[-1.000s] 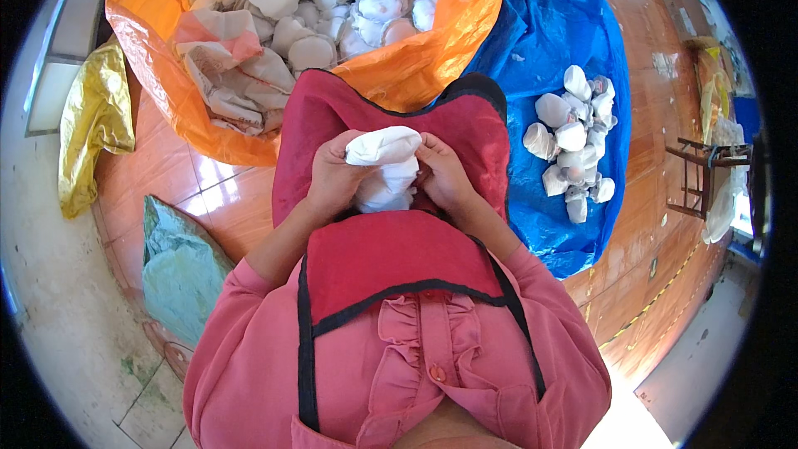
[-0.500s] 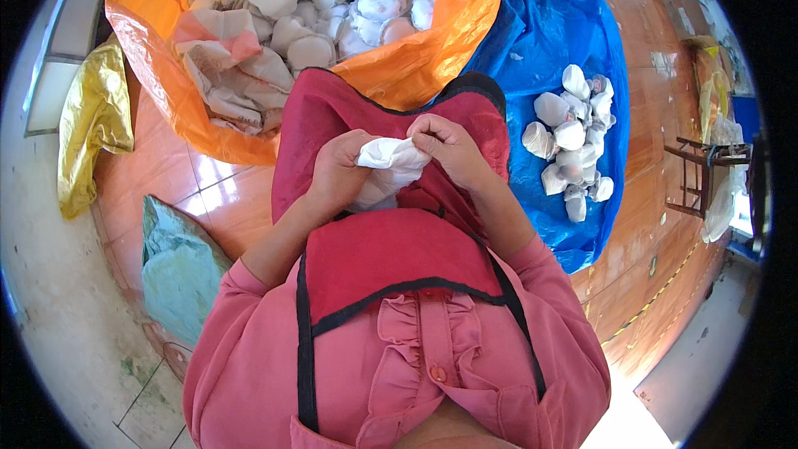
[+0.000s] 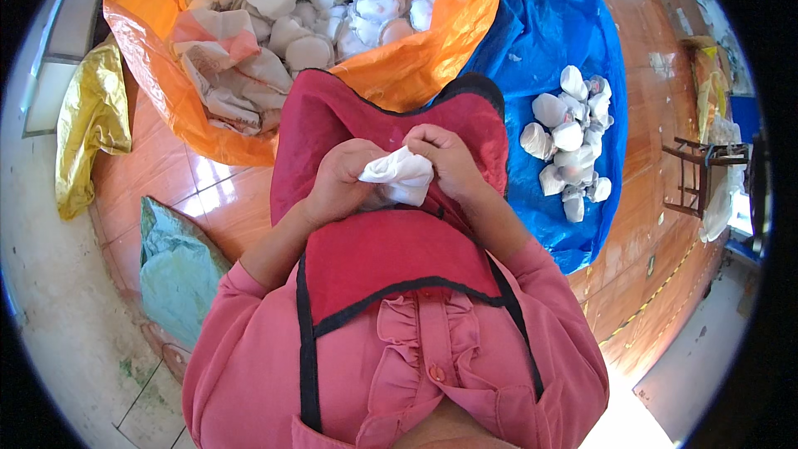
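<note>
Cataloguing what my feed shows: one white cup-shaped fabric pad [image 3: 403, 176], folded in on itself, held over the lap of the red apron [image 3: 309, 137]. Left-hand grip [image 3: 343, 175]: closed on the pad's left side. Right-hand grip [image 3: 449, 165]: fingers pinching its upper right edge. Beyond the lap, one orange sack [image 3: 453, 46], mouth wide, heaped with loose white pads [image 3: 310, 53]. To the right, one blue plastic sheet [image 3: 544, 237] bearing a small cluster of white bundles [image 3: 568, 136]. To the left, one yellow sack [image 3: 88, 125] and one green sack [image 3: 179, 274]. Progress, as I judge it: the held pad is partway through handling; the bundles look finished, few against the heap, so most of the stock seems yet to be handled. The pad's underside I cannot tell.
</note>
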Tool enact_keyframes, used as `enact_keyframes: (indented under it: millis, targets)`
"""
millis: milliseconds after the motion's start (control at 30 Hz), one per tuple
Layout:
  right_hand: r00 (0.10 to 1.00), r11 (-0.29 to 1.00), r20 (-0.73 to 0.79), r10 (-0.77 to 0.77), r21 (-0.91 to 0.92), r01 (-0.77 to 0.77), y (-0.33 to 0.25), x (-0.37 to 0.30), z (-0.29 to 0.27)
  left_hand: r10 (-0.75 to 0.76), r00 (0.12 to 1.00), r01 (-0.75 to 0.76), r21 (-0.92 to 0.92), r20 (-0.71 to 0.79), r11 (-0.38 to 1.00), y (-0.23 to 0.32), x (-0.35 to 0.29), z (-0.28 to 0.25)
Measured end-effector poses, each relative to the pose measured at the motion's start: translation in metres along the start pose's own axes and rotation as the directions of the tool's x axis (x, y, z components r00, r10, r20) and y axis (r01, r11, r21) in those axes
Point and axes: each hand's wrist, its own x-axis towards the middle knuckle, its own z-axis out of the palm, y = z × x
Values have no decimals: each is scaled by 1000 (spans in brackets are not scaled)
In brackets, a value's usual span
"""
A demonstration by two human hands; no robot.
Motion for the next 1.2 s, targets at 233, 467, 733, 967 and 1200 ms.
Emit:
enact_keyframes:
  millis: [233,467,733,967,1200]
  targets:
    - [905,702,132,-406,-590,400,-16,-5,-32,-252,962,263,107,-106,959,-12,-3,13]
    - [860,649,356,-365,-565,510,-13,-8,-45,-376,927,376,22,10,926,0,12,13]
    - [966,701,211,-149,-667,253,0,-22,-43,-289,947,276,107,138,955,-6,25,24]
    - [909,678,168,-381,-618,398,6,-28,-33,-494,845,506,-7,204,863,-5,15,11]
    - [935,820,-9,-354,-484,306,16,-25,-34,-431,869,368,265,243,891,18,27,4]
